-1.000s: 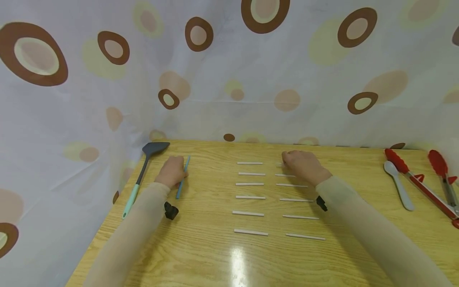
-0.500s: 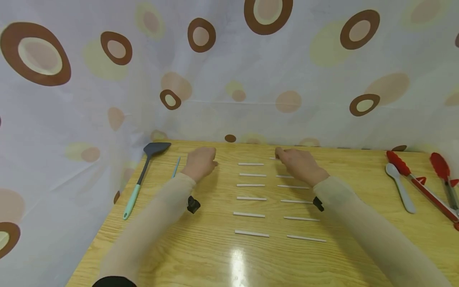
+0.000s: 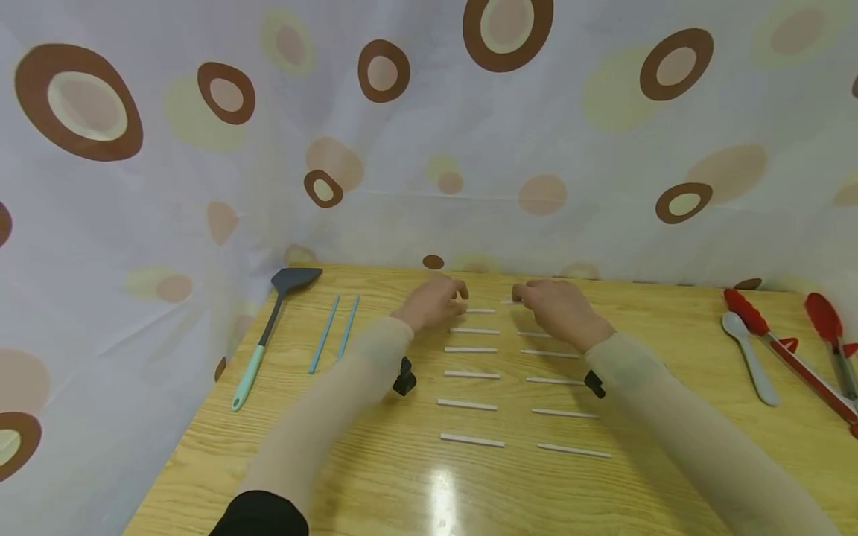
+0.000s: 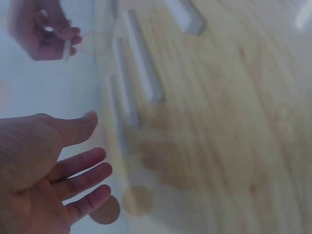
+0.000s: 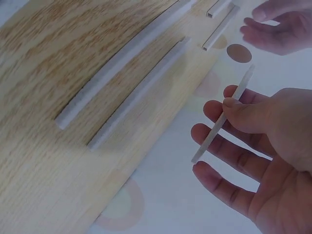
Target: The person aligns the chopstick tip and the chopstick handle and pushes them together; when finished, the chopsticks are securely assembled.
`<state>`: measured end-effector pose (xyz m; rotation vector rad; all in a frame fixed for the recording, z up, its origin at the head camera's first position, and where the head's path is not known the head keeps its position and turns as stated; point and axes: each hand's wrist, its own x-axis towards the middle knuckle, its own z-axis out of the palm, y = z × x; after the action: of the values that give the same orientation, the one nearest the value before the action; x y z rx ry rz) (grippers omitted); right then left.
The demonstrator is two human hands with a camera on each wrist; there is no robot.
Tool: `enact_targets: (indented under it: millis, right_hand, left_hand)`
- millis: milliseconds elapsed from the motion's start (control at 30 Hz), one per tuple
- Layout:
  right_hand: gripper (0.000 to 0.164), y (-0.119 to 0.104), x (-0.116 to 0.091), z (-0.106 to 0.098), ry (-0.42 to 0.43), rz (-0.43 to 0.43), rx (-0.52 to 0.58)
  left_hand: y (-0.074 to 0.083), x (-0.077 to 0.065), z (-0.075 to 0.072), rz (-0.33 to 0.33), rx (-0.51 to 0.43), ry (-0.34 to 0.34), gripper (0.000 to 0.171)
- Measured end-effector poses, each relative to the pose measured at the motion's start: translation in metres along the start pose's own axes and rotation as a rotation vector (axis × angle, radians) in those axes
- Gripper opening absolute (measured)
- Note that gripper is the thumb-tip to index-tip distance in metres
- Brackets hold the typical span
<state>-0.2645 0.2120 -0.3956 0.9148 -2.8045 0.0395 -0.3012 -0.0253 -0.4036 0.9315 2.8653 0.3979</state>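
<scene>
My left hand (image 3: 436,301) reaches over the far end of the left column of white sticks (image 3: 472,331), its fingers apart around nothing. The left wrist view shows that hand (image 4: 53,170) with thumb and fingers spread beside the nearest stick. My right hand (image 3: 556,307) is over the far end of the right column of white sticks (image 3: 565,413). In the right wrist view it pinches a thin white stick (image 5: 207,141) between thumb and fingers, above the table edge. Two blue sticks (image 3: 325,333) lie side by side on the left.
A spatula (image 3: 268,327) with a mint handle lies at the table's left edge. Towards the right are a pale grey spoon (image 3: 749,357) and red tongs (image 3: 794,357). A patterned curtain (image 3: 429,134) hangs behind the wooden table (image 3: 375,461).
My left hand has let go of a blue stick on the left and moved right to the white sticks. My right hand has taken up the far white stick and shifted slightly left.
</scene>
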Motion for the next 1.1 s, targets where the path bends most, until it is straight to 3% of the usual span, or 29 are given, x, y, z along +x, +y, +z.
enact_targets:
  millis: [167,300,433,667,800,900,1000,1100]
  right_hand:
    - [0.026,-0.001,0.001,-0.001,-0.026,0.014,0.014]
    - [0.025,-0.001,0.001,-0.001,-0.039,0.025,0.027]
    - [0.024,-0.002,0.0,0.0,-0.065,0.042,0.051]
    - [0.023,-0.002,-0.001,0.001,-0.086,0.046,0.043]
    - [0.023,-0.003,-0.002,0.001,-0.082,0.043,0.026]
    - [0.023,-0.002,-0.002,0.002,-0.075,0.038,0.024]
    - [0.025,-0.001,-0.004,0.001,-0.059,0.029,0.024]
    - [0.027,0.0,-0.005,0.0,-0.049,0.026,0.021]
  left_hand:
    - [0.005,0.01,0.012,0.0,0.069,0.021,0.031]
    - [0.01,0.018,0.015,-0.016,0.127,0.057,0.031]
    - [0.014,0.024,0.016,-0.031,0.162,0.049,0.031]
    - [0.018,0.031,0.022,-0.053,0.238,0.028,0.012]
    - [0.02,0.031,0.027,-0.033,0.34,0.031,0.008]
    - [0.022,0.03,0.029,-0.026,0.406,0.003,0.015]
    - [0.023,0.026,0.027,-0.02,0.41,-0.007,0.026]
    - [0.022,0.021,0.021,0.003,0.368,0.017,0.025]
